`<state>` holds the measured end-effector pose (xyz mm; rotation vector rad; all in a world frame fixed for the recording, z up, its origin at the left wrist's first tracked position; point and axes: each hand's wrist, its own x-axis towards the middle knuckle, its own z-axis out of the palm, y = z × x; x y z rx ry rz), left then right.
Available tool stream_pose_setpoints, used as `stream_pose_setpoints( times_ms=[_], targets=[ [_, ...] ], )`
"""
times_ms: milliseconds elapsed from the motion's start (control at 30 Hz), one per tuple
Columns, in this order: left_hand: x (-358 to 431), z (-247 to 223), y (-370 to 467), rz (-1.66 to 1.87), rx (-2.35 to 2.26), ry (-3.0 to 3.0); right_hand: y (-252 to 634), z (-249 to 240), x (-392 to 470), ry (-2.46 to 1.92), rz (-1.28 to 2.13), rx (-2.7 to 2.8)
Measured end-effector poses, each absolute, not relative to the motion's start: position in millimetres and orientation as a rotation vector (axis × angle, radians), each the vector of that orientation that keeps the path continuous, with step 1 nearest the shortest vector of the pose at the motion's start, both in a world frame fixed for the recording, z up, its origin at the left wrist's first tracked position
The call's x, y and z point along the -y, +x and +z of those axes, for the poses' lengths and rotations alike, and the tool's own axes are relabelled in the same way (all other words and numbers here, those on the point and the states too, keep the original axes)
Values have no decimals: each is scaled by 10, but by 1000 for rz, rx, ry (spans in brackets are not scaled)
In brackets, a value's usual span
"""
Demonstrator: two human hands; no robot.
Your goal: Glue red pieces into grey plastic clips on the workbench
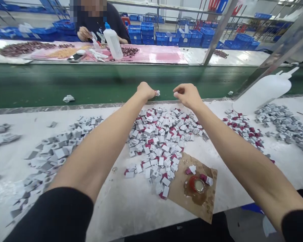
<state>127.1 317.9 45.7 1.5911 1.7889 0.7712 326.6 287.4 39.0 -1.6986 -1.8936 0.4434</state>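
Both arms reach to the far edge of the table. My left hand (145, 90) is closed on a small white-and-maroon plastic part (158, 93), held over the green belt's near edge. To its right, my right hand (189, 94) pinches a small white piece (176, 93) between thumb and fingertips. The hands are apart. Below them spreads a heap of white-and-maroon plastic parts (159, 134). Near the heap's front right, brown cardboard (179, 191) carries a red-rimmed cap (199, 185) in a wet brown stain, with two more parts beside it.
Grey parts (63, 148) lie to the left, and more grey parts (288, 124) to the right. A white bottle (262, 92) leans by a metal post. Beyond the green belt (91, 82), a co-worker (116, 20) sits at a pink-covered bench (164, 53) holding a white bottle (113, 43).
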Motion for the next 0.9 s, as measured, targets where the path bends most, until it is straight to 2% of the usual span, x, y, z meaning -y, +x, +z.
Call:
stream_pose_setpoints(
  times_ms=[167, 267, 367, 533, 667, 900],
  targets=[
    [-3356, 498, 1496, 576, -1819, 1588, 3761, 479, -1860, -1601, 581, 1836],
    [-3208, 570, 1362, 527, -1851, 1643, 4114, 397, -1128, -1653, 654, 1689],
    [-2688, 683, 1000, 498, -1824, 1870, 4412, 206, -408, -1781, 619, 1505],
    [-1261, 745, 477, 354, -1910, 2076, 4514, -163, 541, -1884, 598, 1316],
    [-608, 554, 459, 232, -2019, 1861, 4391, -278, 835, -1888, 512, 1285],
    [-642, 417, 655, 277, -2044, 1798, 4467, -154, 791, -1848, 484, 1454]
  ],
)
